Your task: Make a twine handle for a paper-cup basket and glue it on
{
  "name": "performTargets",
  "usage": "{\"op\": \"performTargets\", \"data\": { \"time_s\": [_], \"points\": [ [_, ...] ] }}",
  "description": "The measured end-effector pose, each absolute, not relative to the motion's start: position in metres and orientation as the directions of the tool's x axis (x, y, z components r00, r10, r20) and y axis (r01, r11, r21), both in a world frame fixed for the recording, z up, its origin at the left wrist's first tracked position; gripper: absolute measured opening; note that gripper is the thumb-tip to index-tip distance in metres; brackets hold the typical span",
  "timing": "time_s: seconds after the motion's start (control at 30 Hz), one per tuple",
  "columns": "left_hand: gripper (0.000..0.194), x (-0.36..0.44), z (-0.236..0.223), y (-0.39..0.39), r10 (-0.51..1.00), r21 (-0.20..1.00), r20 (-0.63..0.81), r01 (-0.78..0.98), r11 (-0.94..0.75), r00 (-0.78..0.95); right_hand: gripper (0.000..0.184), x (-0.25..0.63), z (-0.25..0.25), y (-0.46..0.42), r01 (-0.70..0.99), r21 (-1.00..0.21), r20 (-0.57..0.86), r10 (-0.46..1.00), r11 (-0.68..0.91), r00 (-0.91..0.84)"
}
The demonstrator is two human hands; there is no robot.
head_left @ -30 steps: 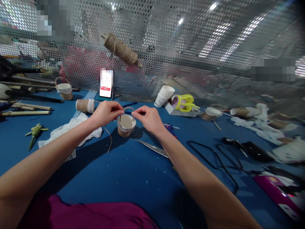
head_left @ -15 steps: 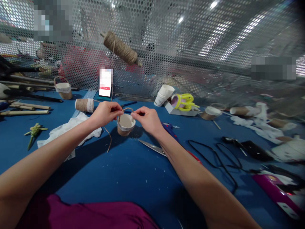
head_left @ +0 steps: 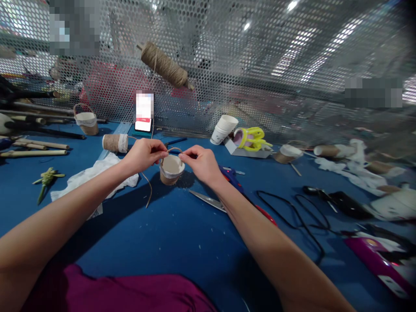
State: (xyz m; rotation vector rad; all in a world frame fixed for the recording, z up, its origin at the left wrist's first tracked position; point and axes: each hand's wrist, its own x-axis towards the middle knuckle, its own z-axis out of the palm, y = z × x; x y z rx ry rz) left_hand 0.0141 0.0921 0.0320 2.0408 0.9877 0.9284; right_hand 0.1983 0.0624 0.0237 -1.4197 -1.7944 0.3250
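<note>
Sm. cup (head_left: 170,174), brown w/ white band at rim: standing upright approx. mid-table, nearer rear edge of blue table (head_left: 182,245) than front; mouth facing up, narrower base down, long axis running approx. vert. Cord loop (head_left: 174,149): arching over cup mouth.

L hand (head_left: 145,152): reaching in from front-left corner side, knuckles up, thumb + index pinching cord loop at its L side.

R hand (head_left: 203,162): reaching from front-right corner side, fingers bent, thumb + index meeting on cord loop's R side.

Adj.: scissors (head_left: 208,201), tip pointing twd. cup; white cloth (head_left: 92,177), lying L.
</note>
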Motion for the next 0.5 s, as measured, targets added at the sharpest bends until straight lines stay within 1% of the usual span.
{"op": "performTargets", "data": {
  "time_s": [0.5],
  "points": [
    [0.012,0.0098,0.0372,0.0898,0.807,0.722,0.305,0.429,-0.542,0.506,0.009,0.1995,0.0231,0.059,0.717,-0.592,0.461,0.884,0.369,-0.074]
  ]
}}
